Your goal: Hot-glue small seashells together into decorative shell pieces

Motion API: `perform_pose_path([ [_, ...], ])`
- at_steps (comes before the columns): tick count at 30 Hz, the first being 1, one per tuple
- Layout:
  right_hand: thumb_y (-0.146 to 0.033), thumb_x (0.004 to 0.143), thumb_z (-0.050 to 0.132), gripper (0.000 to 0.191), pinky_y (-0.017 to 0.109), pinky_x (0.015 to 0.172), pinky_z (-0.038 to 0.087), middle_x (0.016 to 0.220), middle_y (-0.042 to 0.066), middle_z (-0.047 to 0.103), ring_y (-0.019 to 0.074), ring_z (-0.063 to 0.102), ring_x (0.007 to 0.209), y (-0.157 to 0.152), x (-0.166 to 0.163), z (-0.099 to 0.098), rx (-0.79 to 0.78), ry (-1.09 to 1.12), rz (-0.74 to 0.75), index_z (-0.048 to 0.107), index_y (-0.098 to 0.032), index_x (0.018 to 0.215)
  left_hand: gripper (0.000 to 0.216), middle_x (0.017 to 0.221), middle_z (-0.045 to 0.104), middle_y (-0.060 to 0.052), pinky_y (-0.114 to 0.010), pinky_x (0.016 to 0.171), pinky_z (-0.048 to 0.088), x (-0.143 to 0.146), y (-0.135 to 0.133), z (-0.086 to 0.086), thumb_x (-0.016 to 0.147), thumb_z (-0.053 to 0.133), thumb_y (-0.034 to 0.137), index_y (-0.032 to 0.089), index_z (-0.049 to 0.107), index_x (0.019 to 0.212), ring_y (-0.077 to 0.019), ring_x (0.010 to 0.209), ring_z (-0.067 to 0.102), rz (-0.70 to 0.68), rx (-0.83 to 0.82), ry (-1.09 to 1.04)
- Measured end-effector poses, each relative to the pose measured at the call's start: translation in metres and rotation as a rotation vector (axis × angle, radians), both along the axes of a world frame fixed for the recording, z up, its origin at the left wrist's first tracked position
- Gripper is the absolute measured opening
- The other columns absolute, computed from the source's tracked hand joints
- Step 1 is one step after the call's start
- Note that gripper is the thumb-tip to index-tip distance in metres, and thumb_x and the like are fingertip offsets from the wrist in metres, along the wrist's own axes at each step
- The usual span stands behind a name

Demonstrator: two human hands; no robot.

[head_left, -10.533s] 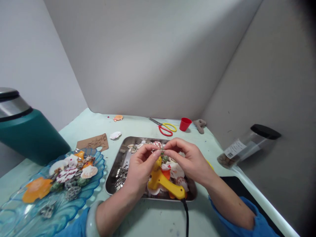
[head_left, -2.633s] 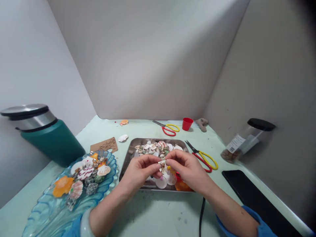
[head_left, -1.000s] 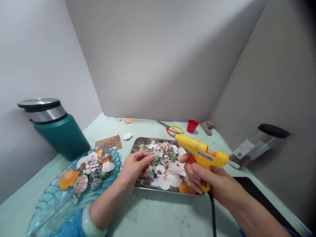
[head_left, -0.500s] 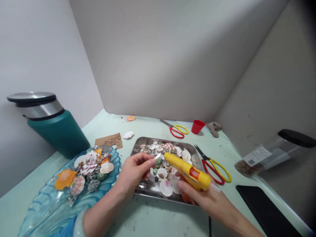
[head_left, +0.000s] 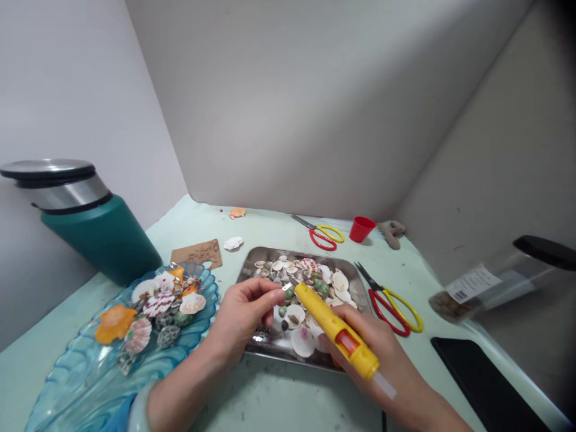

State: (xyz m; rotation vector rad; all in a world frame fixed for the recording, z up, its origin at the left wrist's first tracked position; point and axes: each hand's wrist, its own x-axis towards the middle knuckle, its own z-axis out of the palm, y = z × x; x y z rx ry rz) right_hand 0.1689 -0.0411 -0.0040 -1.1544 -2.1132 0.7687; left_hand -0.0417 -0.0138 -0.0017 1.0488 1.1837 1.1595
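My left hand [head_left: 240, 315] pinches a small, flat, whitish piece [head_left: 287, 288] between thumb and forefinger; its exact kind is too small to make out. A yellow hot glue gun [head_left: 320, 311] with a clear glue stick in its rear is gripped by my right hand [head_left: 387, 354]. Its nozzle points at the small piece, close beside it. Both hands are above a metal tray [head_left: 360, 273] holding many seashells [head_left: 302, 342], some white, some striped, some green. The right hand's fingers are partly hidden behind the gun.
Left stands a blue scalloped plate [head_left: 63, 384] with shells, near a green bottle [head_left: 108, 234] and a brown card [head_left: 198, 253]. Two pairs of scissors, one being the nearer scissors [head_left: 389, 306], a red cup [head_left: 362, 229], a clear jar [head_left: 477, 285] and a black slab [head_left: 481, 378] lie around.
My right hand has tilted the glue gun more steeply, its rear end swinging down toward me. The nozzle stays near the small piece. My left hand barely moves.
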Motion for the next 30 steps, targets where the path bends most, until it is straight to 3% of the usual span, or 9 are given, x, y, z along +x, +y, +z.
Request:
perform_pose_path([
  [15, -0.023, 0.082, 0.058, 0.014, 0.028, 0.059, 0.043, 0.078, 0.004, 0.063, 0.0172, 0.059, 0.067, 0.001, 0.003, 0.002, 0.256, -0.094, 0.098, 0.053, -0.019, 0.094, 0.013, 0.039, 0.051, 0.006, -0.013, 0.039, 0.028, -0.002, 0.0, -0.001, 0.071, 0.07, 0.027, 0.014, 0.067, 0.069, -0.0027, 0.037, 0.04, -0.025, -0.032, -0.006],
  [20, -0.026, 0.081, 0.059, 0.019, 0.03, 0.058, 0.043, 0.077, 0.005, 0.063, 0.0191, 0.059, 0.067, 0.004, 0.006, -0.004, 0.353, -0.113, 0.107, 0.054, -0.017, 0.097, 0.013, 0.05, 0.06, 0.004, -0.013, 0.038, 0.028, -0.002, 0.001, -0.001, 0.069, 0.071, 0.026, 0.014, 0.067, 0.069, -0.0017, 0.038, 0.042, -0.018, -0.028, -0.026],
  [26, -0.026, 0.082, 0.059, 0.023, 0.032, 0.056, 0.043, 0.078, 0.008, 0.062, 0.0207, 0.057, 0.066, 0.008, 0.01, -0.009, 0.452, -0.136, 0.07, 0.054, -0.013, 0.1, 0.013, 0.038, 0.051, 0.006, -0.013, 0.039, 0.029, -0.002, 0.0, -0.001, 0.07, 0.071, 0.026, 0.014, 0.068, 0.069, -0.0027, 0.037, 0.041, -0.022, -0.034, -0.01],
  [30, -0.028, 0.083, 0.058, 0.021, 0.031, 0.055, 0.042, 0.074, 0.007, 0.06, 0.0206, 0.055, 0.064, 0.006, 0.009, -0.008, 0.461, -0.161, 0.075, 0.056, -0.013, 0.098, 0.012, 0.047, 0.059, 0.004, -0.013, 0.039, 0.03, -0.002, 0.001, -0.003, 0.069, 0.072, 0.025, 0.014, 0.068, 0.07, -0.002, 0.037, 0.043, -0.016, -0.026, -0.03],
])
